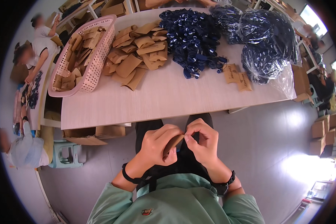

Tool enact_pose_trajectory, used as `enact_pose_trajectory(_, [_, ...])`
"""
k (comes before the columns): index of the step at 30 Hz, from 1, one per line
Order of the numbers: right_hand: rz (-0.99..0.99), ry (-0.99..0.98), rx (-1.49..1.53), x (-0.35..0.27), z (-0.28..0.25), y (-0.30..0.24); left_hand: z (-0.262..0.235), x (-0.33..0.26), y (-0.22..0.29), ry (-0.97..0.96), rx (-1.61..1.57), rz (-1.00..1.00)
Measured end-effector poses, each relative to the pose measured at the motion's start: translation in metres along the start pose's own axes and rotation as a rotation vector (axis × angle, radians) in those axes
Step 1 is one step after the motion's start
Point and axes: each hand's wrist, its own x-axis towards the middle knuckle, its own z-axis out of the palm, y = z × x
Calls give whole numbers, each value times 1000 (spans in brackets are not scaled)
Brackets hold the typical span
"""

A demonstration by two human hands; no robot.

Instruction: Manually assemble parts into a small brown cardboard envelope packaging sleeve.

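Observation:
Over my lap, in front of the table's near edge, my left hand (156,145) is closed around a small brown kraft pillow box (173,144). Thumb and forefinger of my right hand (205,141) pinch together at the upper right end of that box. The fingers hide much of it, so I cannot tell whether anything is inside. On the table (168,99), beyond my hands, lies a loose heap of similar brown pillow boxes (138,50). Dark blue cords with small white parts (192,41) are piled to the right of it.
A pink perforated basket (97,71) of pillow boxes stands at the table's left. Clear plastic bags of dark blue cords (263,44) lie at the right, with flat boxes (237,77) beside them. An open carton (95,134) sits below. Other people work at tables around.

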Motion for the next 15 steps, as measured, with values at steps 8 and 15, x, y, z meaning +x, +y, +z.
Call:
enact_pose_trajectory(8, [-88,35,-27,-3,11,0,2,2,-5,83,-221,38])
enact_pose_trajectory(15, [-511,68,-493,3,8,2,-5,-4,4,68,-787,-381])
